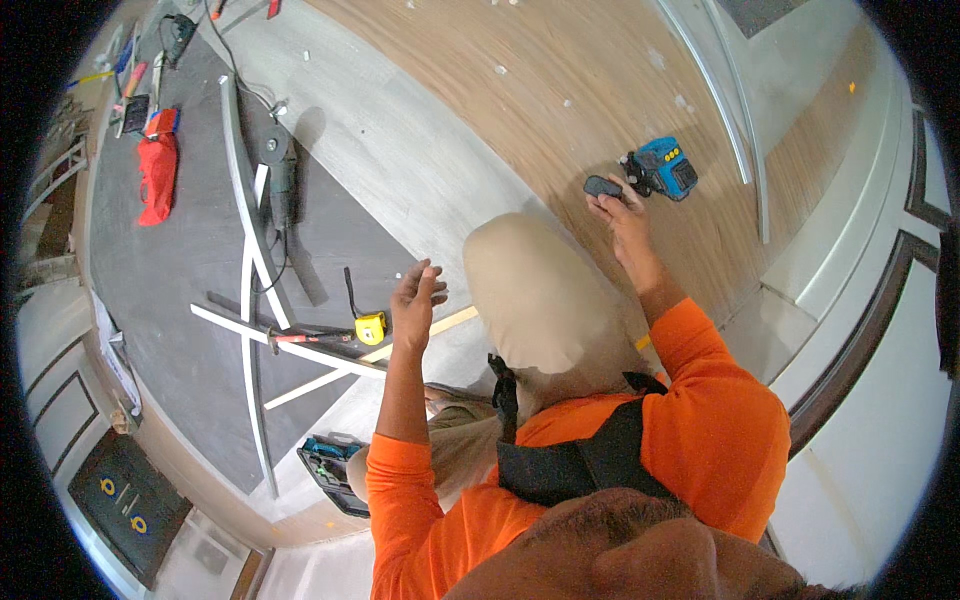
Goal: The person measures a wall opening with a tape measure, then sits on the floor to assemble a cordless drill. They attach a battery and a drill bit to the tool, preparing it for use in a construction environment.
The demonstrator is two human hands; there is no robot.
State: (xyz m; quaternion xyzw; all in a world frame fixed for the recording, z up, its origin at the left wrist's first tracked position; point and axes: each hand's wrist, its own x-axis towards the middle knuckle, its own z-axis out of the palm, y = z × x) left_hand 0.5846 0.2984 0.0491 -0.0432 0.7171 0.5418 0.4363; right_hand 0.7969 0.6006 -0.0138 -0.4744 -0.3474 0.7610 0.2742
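My right hand (pixel 622 212) is closed around one end of a small dark grey remote control (pixel 602 186), or something shaped like one, above the wood-look floor. Just beyond that hand stands a blue and black laser level (pixel 668 168) with a row of yellow buttons. On the other side of my raised knee, my left hand (pixel 415 293) hovers with bent, parted fingers and nothing visible in it. A yellow tape measure (pixel 370 328) lies close to its left, by a red-handled tool (pixel 310 338).
White strips (pixel 248 370) lie crossed on the dark grey sheet (pixel 340 235). An angle grinder (pixel 281 185) and a red bag (pixel 157 180) rest farther off. An open tool case (pixel 333 475) sits by my left leg. Metal profiles (pixel 722 95) lie at far right.
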